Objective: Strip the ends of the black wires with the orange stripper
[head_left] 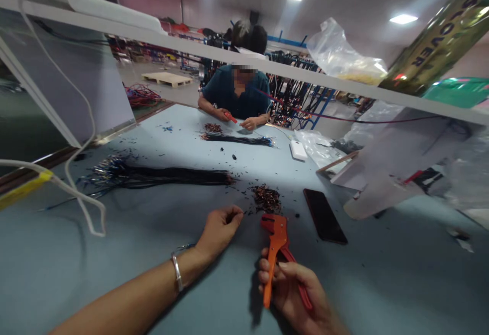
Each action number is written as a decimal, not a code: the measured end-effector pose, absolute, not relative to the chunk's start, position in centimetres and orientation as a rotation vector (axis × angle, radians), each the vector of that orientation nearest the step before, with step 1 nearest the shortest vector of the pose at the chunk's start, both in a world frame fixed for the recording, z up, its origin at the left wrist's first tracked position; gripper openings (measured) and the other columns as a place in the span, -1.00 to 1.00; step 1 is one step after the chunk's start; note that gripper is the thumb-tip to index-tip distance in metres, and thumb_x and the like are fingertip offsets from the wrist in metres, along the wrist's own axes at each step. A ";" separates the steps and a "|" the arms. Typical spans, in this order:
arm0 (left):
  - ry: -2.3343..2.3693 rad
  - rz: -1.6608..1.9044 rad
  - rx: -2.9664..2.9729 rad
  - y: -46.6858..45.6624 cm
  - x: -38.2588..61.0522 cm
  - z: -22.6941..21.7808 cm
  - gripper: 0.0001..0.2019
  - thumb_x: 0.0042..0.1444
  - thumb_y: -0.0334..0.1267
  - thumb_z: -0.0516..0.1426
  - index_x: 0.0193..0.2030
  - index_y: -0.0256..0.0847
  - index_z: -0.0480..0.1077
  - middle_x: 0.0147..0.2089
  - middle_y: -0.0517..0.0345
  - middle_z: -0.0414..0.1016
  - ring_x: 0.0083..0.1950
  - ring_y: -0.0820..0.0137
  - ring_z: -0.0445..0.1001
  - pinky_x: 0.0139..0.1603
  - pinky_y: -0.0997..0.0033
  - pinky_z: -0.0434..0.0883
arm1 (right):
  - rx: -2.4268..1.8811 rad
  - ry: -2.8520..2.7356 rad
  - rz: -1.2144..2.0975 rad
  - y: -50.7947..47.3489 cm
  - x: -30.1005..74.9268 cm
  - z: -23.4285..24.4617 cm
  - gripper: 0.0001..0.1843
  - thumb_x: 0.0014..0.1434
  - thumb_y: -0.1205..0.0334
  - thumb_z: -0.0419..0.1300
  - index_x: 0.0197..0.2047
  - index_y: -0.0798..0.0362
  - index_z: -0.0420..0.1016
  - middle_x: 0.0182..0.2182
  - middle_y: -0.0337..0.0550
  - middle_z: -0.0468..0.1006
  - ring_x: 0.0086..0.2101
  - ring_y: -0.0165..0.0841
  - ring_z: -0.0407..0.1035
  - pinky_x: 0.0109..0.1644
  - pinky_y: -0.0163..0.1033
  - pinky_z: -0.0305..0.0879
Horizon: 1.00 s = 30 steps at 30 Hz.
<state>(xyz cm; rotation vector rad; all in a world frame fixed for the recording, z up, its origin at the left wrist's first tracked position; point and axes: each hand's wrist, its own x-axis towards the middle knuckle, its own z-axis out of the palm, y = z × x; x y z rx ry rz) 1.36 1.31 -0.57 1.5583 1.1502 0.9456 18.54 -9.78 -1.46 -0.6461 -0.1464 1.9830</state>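
Note:
My right hand is wrapped round the handles of an orange wire stripper, its jaws pointing away from me. My left hand rests on the blue table with fingers pinched together; what they hold is too small to make out. Just beyond the tool lies a small pile of stripped wire bits. A long bundle of black wires lies across the table beyond my left hand.
A black phone lies right of the stripper. Across the table a person in a dark shirt works with another wire bundle. White cables hang at left. Plastic bags and boxes crowd the right.

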 end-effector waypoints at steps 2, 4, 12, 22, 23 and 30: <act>1.154 0.934 1.556 1.3 1.4 -0.5 -0.73 0.06 -0.13 0.04 -0.41 -0.31 0.40 -0.50 0.22 0.30 -0.42 0.45 0.24 -0.38 0.50 0.19 | -0.645 -0.147 1.987 -9.8 18.6 -1.5 -0.68 -0.07 0.36 0.31 -0.18 0.24 0.52 -0.35 -0.10 0.55 -0.33 -0.32 0.44 -0.14 -0.19 0.29; 1.159 0.924 1.554 1.3 1.4 -0.4 -0.73 0.06 -0.12 0.04 -0.42 -0.31 0.40 -0.51 0.23 0.29 -0.43 0.45 0.23 -0.38 0.50 0.18 | -0.641 -0.151 1.987 -9.8 18.6 -1.5 -0.68 -0.06 0.36 0.30 -0.17 0.23 0.52 -0.35 -0.10 0.55 -0.33 -0.31 0.44 -0.14 -0.19 0.30; 1.141 0.941 1.535 1.3 1.5 -0.4 -0.72 0.05 -0.11 0.03 -0.43 -0.31 0.38 -0.51 0.23 0.24 -0.43 0.46 0.20 -0.39 0.50 0.16 | -0.620 -0.124 2.006 -9.5 18.8 -2.0 -0.65 -0.09 0.36 0.33 -0.16 0.22 0.53 -0.34 -0.10 0.55 -0.34 -0.32 0.44 -0.15 -0.18 0.33; 1.160 0.930 1.520 1.3 1.5 -0.2 -0.73 0.05 -0.11 0.03 -0.44 -0.30 0.37 -0.52 0.25 0.23 -0.43 0.47 0.19 -0.40 0.50 0.15 | -0.615 -0.129 2.011 -9.3 18.8 -2.0 -0.65 -0.10 0.34 0.34 -0.17 0.22 0.55 -0.36 -0.10 0.55 -0.35 -0.33 0.44 -0.19 -0.21 0.34; 1.157 0.932 1.523 1.2 1.5 -0.2 -0.73 0.05 -0.11 0.04 -0.43 -0.30 0.38 -0.52 0.24 0.24 -0.43 0.47 0.19 -0.40 0.50 0.15 | -0.620 -0.132 2.007 -9.3 18.8 -2.0 -0.65 -0.09 0.35 0.34 -0.17 0.22 0.54 -0.36 -0.10 0.55 -0.35 -0.33 0.44 -0.18 -0.20 0.34; 1.153 0.944 1.520 1.2 1.6 -0.3 -0.75 0.03 -0.13 0.04 -0.47 -0.28 0.37 -0.54 0.25 0.26 -0.44 0.46 0.22 -0.41 0.51 0.17 | -0.654 -0.142 2.006 -9.4 18.9 -1.9 -0.64 -0.10 0.34 0.34 -0.17 0.22 0.54 -0.35 -0.11 0.55 -0.35 -0.32 0.45 -0.16 -0.18 0.34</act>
